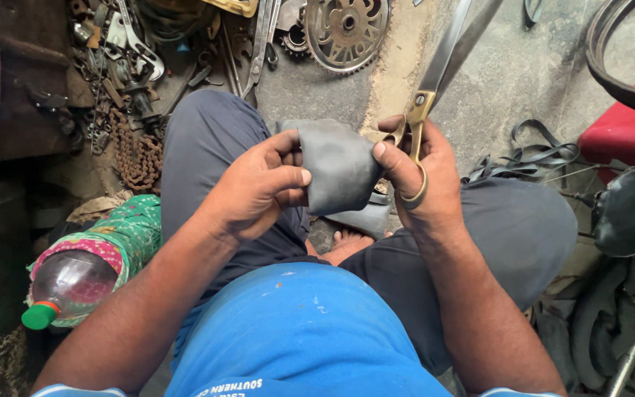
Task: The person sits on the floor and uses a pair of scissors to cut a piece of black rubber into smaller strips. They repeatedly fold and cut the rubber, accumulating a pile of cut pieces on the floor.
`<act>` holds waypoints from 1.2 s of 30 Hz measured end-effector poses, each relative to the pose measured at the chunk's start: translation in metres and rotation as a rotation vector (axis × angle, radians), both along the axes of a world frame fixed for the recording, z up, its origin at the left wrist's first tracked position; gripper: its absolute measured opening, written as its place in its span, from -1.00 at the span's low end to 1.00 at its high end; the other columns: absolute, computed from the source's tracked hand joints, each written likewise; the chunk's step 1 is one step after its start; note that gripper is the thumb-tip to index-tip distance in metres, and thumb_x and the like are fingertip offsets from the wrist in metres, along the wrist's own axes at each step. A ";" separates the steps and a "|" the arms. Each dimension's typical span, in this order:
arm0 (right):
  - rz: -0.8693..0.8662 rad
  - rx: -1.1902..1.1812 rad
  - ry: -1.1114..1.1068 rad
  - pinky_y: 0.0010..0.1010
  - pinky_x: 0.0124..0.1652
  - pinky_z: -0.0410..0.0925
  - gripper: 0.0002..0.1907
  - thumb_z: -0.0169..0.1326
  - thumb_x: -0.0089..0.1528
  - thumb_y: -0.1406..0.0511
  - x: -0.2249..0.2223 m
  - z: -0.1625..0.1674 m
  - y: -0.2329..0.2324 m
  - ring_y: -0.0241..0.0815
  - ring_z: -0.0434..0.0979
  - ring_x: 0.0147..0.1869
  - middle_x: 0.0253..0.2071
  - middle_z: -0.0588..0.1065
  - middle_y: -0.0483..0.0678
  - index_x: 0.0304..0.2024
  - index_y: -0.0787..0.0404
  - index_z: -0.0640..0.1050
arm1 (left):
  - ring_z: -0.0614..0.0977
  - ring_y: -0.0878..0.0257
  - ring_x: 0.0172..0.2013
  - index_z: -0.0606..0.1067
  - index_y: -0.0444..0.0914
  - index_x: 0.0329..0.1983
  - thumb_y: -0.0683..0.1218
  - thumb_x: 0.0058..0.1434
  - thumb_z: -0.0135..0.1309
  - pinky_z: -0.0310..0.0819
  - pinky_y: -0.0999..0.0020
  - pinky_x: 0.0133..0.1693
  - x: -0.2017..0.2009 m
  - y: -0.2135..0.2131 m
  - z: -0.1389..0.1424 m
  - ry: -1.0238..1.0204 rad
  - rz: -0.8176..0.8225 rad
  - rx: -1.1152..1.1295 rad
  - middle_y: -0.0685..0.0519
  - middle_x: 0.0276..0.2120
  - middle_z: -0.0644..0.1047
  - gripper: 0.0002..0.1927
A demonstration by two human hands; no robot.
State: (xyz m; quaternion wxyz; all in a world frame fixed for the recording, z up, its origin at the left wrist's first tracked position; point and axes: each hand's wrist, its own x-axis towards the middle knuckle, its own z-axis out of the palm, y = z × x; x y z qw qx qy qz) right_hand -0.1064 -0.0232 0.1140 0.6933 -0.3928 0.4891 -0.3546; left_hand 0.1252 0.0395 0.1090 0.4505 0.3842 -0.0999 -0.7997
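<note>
In the head view the person sits low over the floor (508, 73), knees apart in grey trousers, and both hands meet above the lap on a folded piece of black rubber tube (338, 165). The left hand (259, 184) is closed on the rubber's left edge, thumb on top and fingers curled beneath. The right hand (420, 173) pinches the right edge with its thumb while its fingers pass through the brass-coloured handles of large scissors (435, 73), whose long steel blades point up and away, closed together. A further flap of the same rubber hangs down between the knees. At lower left lies a plastic bottle (71, 283) with a green cap, wrapped in patterned cloth; what it contains cannot be told. Above it lie a rusty chain (137, 154), loose tools and a toothed sprocket (347, 29). Black rubber strips (531, 158) lie to the right.
</note>
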 end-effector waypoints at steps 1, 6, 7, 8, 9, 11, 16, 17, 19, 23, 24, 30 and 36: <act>0.000 -0.001 -0.002 -0.50 -0.21 0.37 -0.58 0.29 0.22 0.34 -0.001 0.000 0.000 -0.35 0.44 -0.22 -0.23 0.45 -0.13 0.08 0.33 0.47 | 0.59 0.26 -0.02 0.32 -0.38 0.33 -0.31 0.18 0.01 0.57 0.37 -0.07 -0.001 0.000 -0.001 0.009 0.004 0.003 -0.04 0.04 0.52 -0.41; -0.004 0.010 -0.040 -0.49 -0.20 0.39 -0.55 0.30 0.21 0.34 -0.005 0.001 0.000 -0.34 0.47 -0.21 -0.23 0.46 -0.11 0.08 0.33 0.45 | 0.58 0.25 -0.02 0.32 -0.38 0.33 -0.31 0.17 0.01 0.57 0.36 -0.08 -0.005 0.000 -0.002 -0.012 0.009 0.022 -0.04 0.04 0.51 -0.41; -0.004 0.012 -0.041 -0.49 -0.19 0.39 -0.55 0.30 0.21 0.33 -0.006 0.002 0.000 -0.34 0.47 -0.20 -0.22 0.46 -0.12 0.09 0.33 0.45 | 0.58 0.25 -0.01 0.33 -0.38 0.33 -0.30 0.17 0.01 0.58 0.35 -0.07 -0.006 0.000 -0.001 -0.023 0.009 0.018 -0.04 0.04 0.51 -0.40; -0.002 0.012 -0.042 -0.49 -0.18 0.38 -0.54 0.30 0.22 0.33 -0.007 0.002 0.000 -0.35 0.46 -0.19 -0.21 0.46 -0.12 0.10 0.34 0.45 | 0.58 0.25 0.00 0.33 -0.38 0.33 -0.30 0.16 0.01 0.59 0.34 -0.06 -0.006 -0.001 0.000 -0.035 0.009 0.013 -0.04 0.05 0.50 -0.40; -0.001 0.013 -0.044 -0.50 -0.17 0.38 -0.54 0.30 0.22 0.33 -0.008 0.003 -0.001 -0.35 0.46 -0.18 -0.20 0.46 -0.12 0.10 0.34 0.46 | 0.58 0.24 0.01 0.32 -0.38 0.33 -0.29 0.16 0.02 0.59 0.32 -0.05 -0.007 -0.001 0.001 -0.041 0.006 -0.002 -0.05 0.06 0.50 -0.40; 0.003 0.012 -0.037 -0.50 -0.19 0.37 -0.54 0.30 0.22 0.32 -0.008 0.003 -0.001 -0.34 0.46 -0.20 -0.21 0.47 -0.10 0.11 0.34 0.46 | 0.57 0.23 0.04 0.31 -0.37 0.33 -0.28 0.18 0.04 0.60 0.30 -0.01 -0.007 -0.002 0.003 -0.050 0.002 -0.031 -0.06 0.07 0.49 -0.40; 0.000 0.012 -0.048 -0.49 -0.19 0.37 -0.53 0.31 0.22 0.32 -0.011 0.003 0.000 -0.34 0.46 -0.19 -0.21 0.47 -0.11 0.11 0.34 0.46 | 0.57 0.22 0.04 0.29 -0.36 0.36 -0.27 0.17 0.07 0.58 0.29 0.03 -0.010 -0.003 0.004 -0.046 -0.008 -0.019 -0.06 0.07 0.48 -0.37; 0.001 0.009 -0.049 -0.49 -0.18 0.37 -0.54 0.30 0.22 0.32 -0.012 0.003 0.000 -0.34 0.46 -0.19 -0.21 0.46 -0.11 0.11 0.34 0.46 | 0.57 0.21 0.05 0.28 -0.37 0.36 -0.27 0.17 0.07 0.58 0.28 0.04 -0.011 -0.003 0.004 -0.034 -0.005 -0.020 -0.06 0.07 0.48 -0.36; -0.002 0.014 -0.053 -0.49 -0.19 0.37 -0.54 0.30 0.22 0.32 -0.013 0.003 0.000 -0.34 0.46 -0.19 -0.22 0.46 -0.11 0.11 0.34 0.46 | 0.57 0.21 0.05 0.29 -0.38 0.36 -0.27 0.18 0.07 0.58 0.27 0.05 -0.012 -0.002 0.003 -0.023 0.001 -0.029 -0.06 0.08 0.48 -0.37; -0.012 0.028 -0.061 -0.49 -0.21 0.38 -0.54 0.31 0.21 0.32 -0.014 0.001 0.001 -0.34 0.46 -0.20 -0.21 0.46 -0.12 0.09 0.33 0.46 | 0.58 0.20 0.05 0.28 -0.38 0.37 -0.28 0.18 0.06 0.58 0.26 0.05 -0.013 -0.001 0.002 -0.001 0.013 -0.040 -0.07 0.07 0.48 -0.36; -0.015 0.029 -0.062 -0.48 -0.21 0.38 -0.54 0.31 0.21 0.32 -0.014 0.001 0.001 -0.34 0.46 -0.20 -0.20 0.46 -0.13 0.09 0.33 0.46 | 0.58 0.20 0.04 0.28 -0.37 0.37 -0.28 0.18 0.06 0.58 0.27 0.05 -0.013 -0.002 0.002 -0.011 0.007 -0.035 -0.06 0.06 0.49 -0.36; -0.014 0.022 -0.005 -0.50 -0.22 0.38 -0.56 0.28 0.22 0.33 -0.015 0.000 -0.001 -0.34 0.46 -0.22 -0.24 0.46 -0.11 0.09 0.33 0.46 | 0.59 0.25 0.01 0.28 -0.34 0.38 -0.25 0.17 0.09 0.57 0.31 0.00 -0.015 -0.002 0.004 -0.044 -0.012 -0.034 -0.02 0.03 0.51 -0.35; 0.009 -0.003 0.047 -0.50 -0.21 0.39 -0.58 0.26 0.22 0.33 -0.016 -0.001 -0.002 -0.35 0.47 -0.21 -0.24 0.46 -0.11 0.08 0.33 0.46 | 0.59 0.25 0.00 0.27 -0.34 0.37 -0.23 0.17 0.12 0.57 0.33 -0.01 -0.017 -0.003 0.006 -0.054 -0.023 -0.029 -0.02 0.04 0.51 -0.34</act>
